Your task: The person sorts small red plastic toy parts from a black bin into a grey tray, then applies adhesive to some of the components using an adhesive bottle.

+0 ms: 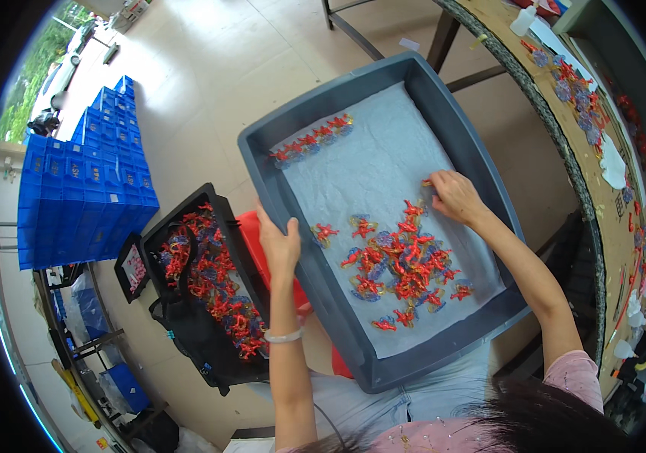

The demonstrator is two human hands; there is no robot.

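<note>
A deep grey tray (459, 117) lined with a pale sheet (383, 136) lies tilted across my lap. My left hand (281, 243) is closed on its left rim, with the thumb on top. Inside the tray, my right hand (455, 196) pinches a small red-and-yellow plastic figure (426, 183), mostly hidden by the fingers. Just below that hand spreads a loose heap of red figures (413, 264) with clear blue and yellow parts. A row of similar figures (312, 142) is lined up along the tray's far left end.
To my left, a black crate (213, 200) full of the same figures has a black bag (187, 343) at its side. A red stool (253, 238) shows beside the tray. Blue crates (85, 196) are stacked farther left. A cluttered workbench (564, 136) curves along the right.
</note>
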